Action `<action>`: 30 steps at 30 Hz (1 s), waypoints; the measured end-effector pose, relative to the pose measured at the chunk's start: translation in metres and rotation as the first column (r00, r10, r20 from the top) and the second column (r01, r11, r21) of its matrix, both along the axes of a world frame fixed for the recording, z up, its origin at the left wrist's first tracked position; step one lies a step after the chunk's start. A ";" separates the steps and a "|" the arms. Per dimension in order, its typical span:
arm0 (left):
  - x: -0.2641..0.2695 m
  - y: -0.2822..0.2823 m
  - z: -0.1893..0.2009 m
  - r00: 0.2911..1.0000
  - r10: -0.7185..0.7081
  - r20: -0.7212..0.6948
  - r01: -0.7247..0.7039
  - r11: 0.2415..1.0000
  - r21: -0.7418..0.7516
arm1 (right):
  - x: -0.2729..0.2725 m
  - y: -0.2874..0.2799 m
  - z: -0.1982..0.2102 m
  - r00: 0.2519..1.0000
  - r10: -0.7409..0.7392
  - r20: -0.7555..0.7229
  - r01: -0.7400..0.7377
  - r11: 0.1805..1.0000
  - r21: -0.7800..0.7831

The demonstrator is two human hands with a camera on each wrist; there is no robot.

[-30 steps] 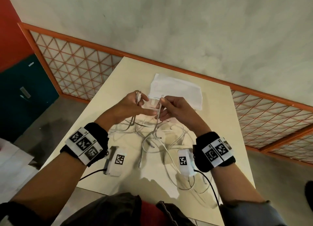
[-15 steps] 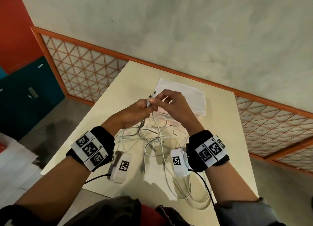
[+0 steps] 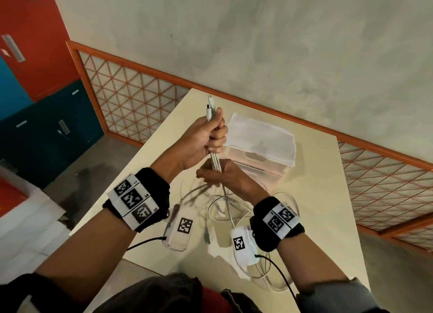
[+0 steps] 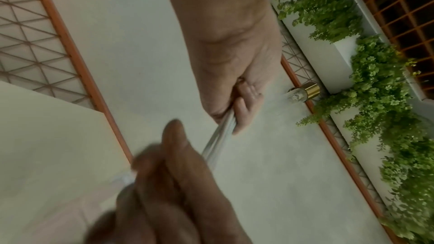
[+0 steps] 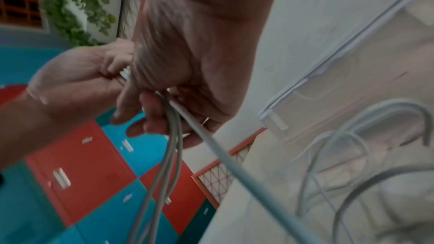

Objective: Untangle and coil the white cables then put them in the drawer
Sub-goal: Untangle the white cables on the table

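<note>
My left hand [image 3: 210, 137] is raised above the table and grips a bundle of white cables [image 3: 215, 159] in its fist. Their connector ends [image 3: 209, 110] stick up past my thumb. Just below, my right hand [image 3: 218, 175] curls round the same strands, which run taut between the two hands [image 4: 218, 140]. Under my right hand [image 5: 187, 66] the strands [image 5: 169, 155] fall to a loose tangle [image 3: 225, 209] on the cream table [image 3: 328, 219]. A translucent plastic drawer box [image 3: 260, 137] stands behind my hands, near the table's far edge.
An orange-framed lattice railing [image 3: 131, 116] runs behind and to the left of the table. Red and teal lockers [image 3: 46, 125] stand at the far left. Cable loops [image 3: 269, 280] reach the table's near edge. Green plants [image 4: 375, 99] hang along the wall.
My left hand has risen with the cable ends gathered in its fist. My right hand has slid down the strands below it, drawing them taut from the tangle.
</note>
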State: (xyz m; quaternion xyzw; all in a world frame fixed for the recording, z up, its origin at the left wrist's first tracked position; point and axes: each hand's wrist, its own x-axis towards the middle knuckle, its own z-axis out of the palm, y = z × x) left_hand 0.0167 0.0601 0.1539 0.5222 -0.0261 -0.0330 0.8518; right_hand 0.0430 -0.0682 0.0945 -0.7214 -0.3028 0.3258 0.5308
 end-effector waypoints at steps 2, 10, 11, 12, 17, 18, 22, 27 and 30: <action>-0.001 0.002 0.001 1.000 0.028 0.013 -0.028 0.999 -0.038 | 0.005 -0.005 -0.004 0.999 0.010 0.051 -0.005 0.996 -0.093; -0.011 0.041 0.021 0.930 0.353 0.103 -0.367 0.896 0.249 | 0.018 -0.059 -0.049 0.995 -0.030 0.091 0.058 0.944 -0.324; -0.012 0.040 0.017 0.938 0.314 0.143 -0.345 0.829 0.440 | 0.019 -0.063 -0.046 0.997 -0.049 0.067 0.066 0.956 -0.287; -0.013 0.037 0.011 0.962 0.229 0.152 -0.273 0.733 0.624 | 0.020 -0.064 -0.042 0.997 -0.049 0.051 0.061 0.963 -0.262; -0.009 0.014 -0.030 0.975 -0.138 -0.172 0.201 0.236 0.951 | 0.018 -0.058 -0.004 0.995 -0.041 0.089 0.059 0.974 -0.217; -0.008 0.011 -0.035 0.969 -0.168 -0.179 0.216 0.231 0.949 | 0.017 -0.057 0.003 0.995 -0.059 0.085 0.075 0.978 -0.194; -0.011 0.008 -0.036 0.963 -0.226 -0.146 0.233 0.428 0.873 | 0.018 -0.057 0.020 0.980 -0.175 0.090 0.183 0.978 -0.099; -0.012 -0.001 -0.033 0.977 -0.183 -0.112 0.189 0.482 0.856 | 0.015 -0.058 0.025 0.962 -0.255 0.092 0.258 0.966 -0.018; -0.012 -0.004 -0.034 0.990 -0.098 -0.106 0.143 0.565 0.813 | 0.018 -0.059 0.027 0.952 -0.278 0.127 0.281 0.960 -0.002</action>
